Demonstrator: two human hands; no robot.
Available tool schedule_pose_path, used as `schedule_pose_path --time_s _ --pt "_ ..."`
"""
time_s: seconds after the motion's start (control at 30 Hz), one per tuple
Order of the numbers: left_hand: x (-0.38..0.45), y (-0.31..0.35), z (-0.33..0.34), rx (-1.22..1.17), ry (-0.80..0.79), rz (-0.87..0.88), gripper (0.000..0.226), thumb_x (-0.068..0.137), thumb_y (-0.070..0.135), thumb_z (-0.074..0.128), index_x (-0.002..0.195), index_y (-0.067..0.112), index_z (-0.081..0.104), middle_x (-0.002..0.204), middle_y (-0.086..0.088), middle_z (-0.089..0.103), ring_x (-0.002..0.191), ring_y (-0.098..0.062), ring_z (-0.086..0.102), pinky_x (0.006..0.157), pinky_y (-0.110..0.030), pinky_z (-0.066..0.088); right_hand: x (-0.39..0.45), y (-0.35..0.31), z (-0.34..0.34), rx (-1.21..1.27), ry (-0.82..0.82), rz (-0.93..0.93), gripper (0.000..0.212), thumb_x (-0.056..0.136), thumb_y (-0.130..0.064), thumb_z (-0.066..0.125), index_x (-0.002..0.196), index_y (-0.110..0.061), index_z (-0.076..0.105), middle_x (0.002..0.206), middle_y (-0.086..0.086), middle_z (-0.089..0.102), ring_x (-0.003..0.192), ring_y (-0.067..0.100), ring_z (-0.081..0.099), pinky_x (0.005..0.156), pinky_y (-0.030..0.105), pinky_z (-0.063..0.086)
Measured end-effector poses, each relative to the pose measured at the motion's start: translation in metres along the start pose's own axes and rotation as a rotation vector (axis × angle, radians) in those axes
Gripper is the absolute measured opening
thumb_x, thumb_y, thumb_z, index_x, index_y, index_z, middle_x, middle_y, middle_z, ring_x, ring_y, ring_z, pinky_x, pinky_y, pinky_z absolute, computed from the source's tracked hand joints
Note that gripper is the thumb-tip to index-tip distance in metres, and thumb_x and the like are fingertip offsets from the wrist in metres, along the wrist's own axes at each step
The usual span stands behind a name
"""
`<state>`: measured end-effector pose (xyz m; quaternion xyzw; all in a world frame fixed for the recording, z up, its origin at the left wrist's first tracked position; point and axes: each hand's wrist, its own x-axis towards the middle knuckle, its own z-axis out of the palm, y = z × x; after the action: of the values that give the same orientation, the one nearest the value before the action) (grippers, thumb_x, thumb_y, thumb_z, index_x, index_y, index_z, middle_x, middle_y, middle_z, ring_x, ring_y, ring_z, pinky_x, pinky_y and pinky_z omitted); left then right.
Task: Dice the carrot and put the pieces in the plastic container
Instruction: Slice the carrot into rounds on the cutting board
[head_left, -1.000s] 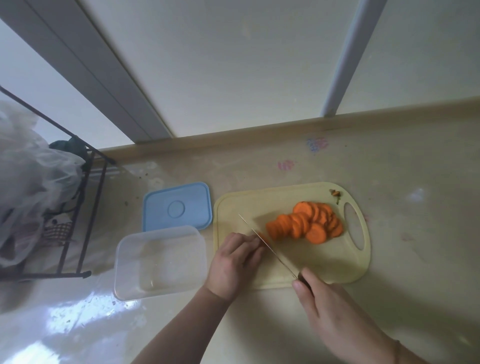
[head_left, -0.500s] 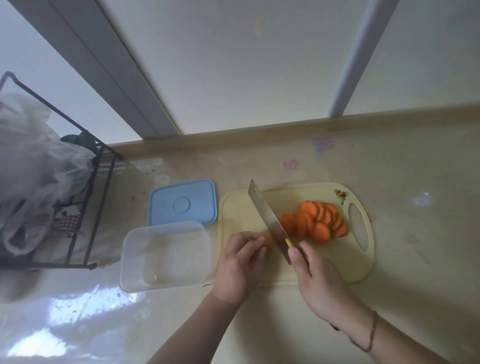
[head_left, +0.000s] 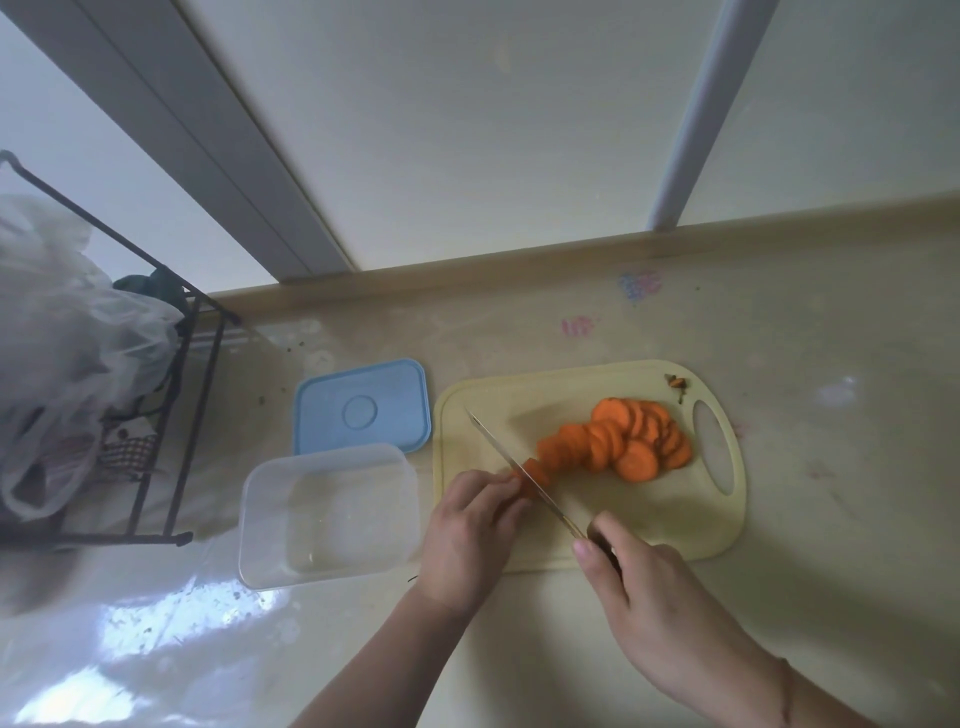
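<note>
Right hand (head_left: 631, 582): gripping the knife handle at the near edge of the cutting board (head_left: 675, 535), fingers curled round it. Half a second back the knife (head_left: 524, 473) was lifting, blade raised over the board; now it is lying low again, edge coming down through the carrot stub (head_left: 525, 470). Judgement: another slice is being taken off, so slicing is nearly finishing and dicing proper is not yet starting.

Left hand (head_left: 470, 525): resting at the board's near-left part, fingers (head_left: 501, 486) bent and pinching the stub's left end. The stub is showing just beyond the fingertips, touching them, with the blade crossing it just to their right.

Carrot slices (head_left: 623, 441): lying overlapped toward the board's right end, beside the handle hole, apart from both hands.

Plastic container (head_left: 327, 514): standing off the board's left edge on the counter (head_left: 831, 415), holding no carrot.

Blue lid (head_left: 362, 405): lying flat beyond the container.
</note>
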<state>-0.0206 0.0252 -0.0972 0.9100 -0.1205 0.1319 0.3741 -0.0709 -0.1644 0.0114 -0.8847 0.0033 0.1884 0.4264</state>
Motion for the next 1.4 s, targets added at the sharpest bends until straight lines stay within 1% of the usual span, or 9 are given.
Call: schedule_pose_path --time_s 0.2,0.5,0.7,0.87,0.97,1.07,1.23,1.33,1.4 --pt "0.0 -0.002 0.001 0.008 -0.011 0.009 0.015 0.079 0.016 0.08 0.09 0.007 0.079 0.085 0.0 0.066 0.076 -0.017 0.064 0.067 -0.027 0.052 -0.003 -0.001 0.002 -0.049 -0.016 0.029 0.032 0.098 -0.051 0.029 0.082 -0.024 0.034 0.059 0.002 0.048 0.059 0.018 0.044 0.06 0.036 0.034" --pt "0.004 -0.007 -0.001 -0.01 -0.01 0.168 0.018 0.091 0.022 0.07 0.093 0.006 0.078 0.086 -0.002 0.066 0.077 -0.021 0.063 0.071 -0.027 0.052 0.024 -0.001 0.017 -0.092 -0.005 -0.004 0.029 0.099 -0.051 0.026 0.078 -0.031 0.029 0.062 -0.002 0.048 0.064 0.022 0.048 0.065 0.044 0.04" --pt "0.007 -0.012 -0.003 -0.016 -0.031 0.156 0.019 0.091 0.025 0.07 0.094 0.009 0.079 0.091 0.003 0.063 0.076 -0.022 0.067 0.071 -0.03 0.054 -0.006 0.008 0.003 -0.064 -0.039 0.046 0.034 0.094 -0.058 0.024 0.079 -0.029 0.034 0.06 0.001 0.047 0.058 0.015 0.045 0.063 0.038 0.037" --pt "0.003 -0.009 0.001 -0.029 0.004 0.144 0.02 0.091 0.023 0.07 0.095 0.006 0.079 0.091 0.003 0.062 0.075 -0.023 0.066 0.069 -0.032 0.054 0.006 0.014 0.011 -0.078 -0.052 0.039 0.033 0.095 -0.057 0.023 0.08 -0.029 0.033 0.063 0.001 0.049 0.065 0.02 0.051 0.067 0.042 0.04" --pt "0.003 -0.005 0.0 -0.029 0.004 0.145 0.019 0.091 0.024 0.069 0.095 0.007 0.078 0.091 0.003 0.062 0.076 -0.022 0.065 0.068 -0.031 0.053 0.034 0.006 0.025 -0.079 -0.028 0.039 0.05 0.088 -0.067 0.011 0.096 -0.029 0.042 0.082 0.0 0.061 0.084 0.027 0.059 0.076 0.046 0.047" --pt "0.004 -0.003 -0.001 -0.025 0.022 0.109 0.023 0.091 0.026 0.068 0.096 0.006 0.077 0.094 0.007 0.058 0.078 -0.021 0.066 0.069 -0.028 0.054 0.047 0.005 0.029 -0.013 0.003 0.055 0.05 0.087 -0.071 0.014 0.09 -0.029 0.041 0.073 0.0 0.058 0.072 0.025 0.059 0.069 0.048 0.048" --pt "-0.001 -0.003 0.001 -0.023 0.011 0.05 0.025 0.092 0.027 0.067 0.099 0.005 0.077 0.093 -0.003 0.067 0.087 -0.02 0.069 0.074 -0.03 0.056 0.042 0.012 0.014 0.087 0.065 0.149 0.034 0.099 -0.045 0.037 0.08 -0.017 0.045 0.058 0.002 0.051 0.055 0.016 0.049 0.06 0.039 0.04" --pt "-0.002 -0.004 0.002 -0.024 0.0 0.037 0.023 0.091 0.025 0.068 0.1 0.006 0.076 0.098 -0.004 0.066 0.088 -0.021 0.067 0.073 -0.028 0.055 0.038 0.014 0.009 0.187 0.042 0.193 0.034 0.099 -0.046 0.038 0.085 -0.016 0.048 0.053 0.0 0.044 0.042 0.011 0.039 0.039 0.018 0.031" --pt "-0.004 -0.005 0.001 -0.033 -0.016 0.049 0.021 0.09 0.023 0.07 0.103 0.008 0.074 0.104 -0.003 0.064 0.09 -0.02 0.065 0.076 -0.026 0.054 0.036 0.013 0.008 0.214 0.034 0.198 0.034 0.099 -0.047 0.037 0.087 -0.016 0.048 0.053 -0.001 0.041 0.04 0.009 0.034 0.037 0.017 0.028"
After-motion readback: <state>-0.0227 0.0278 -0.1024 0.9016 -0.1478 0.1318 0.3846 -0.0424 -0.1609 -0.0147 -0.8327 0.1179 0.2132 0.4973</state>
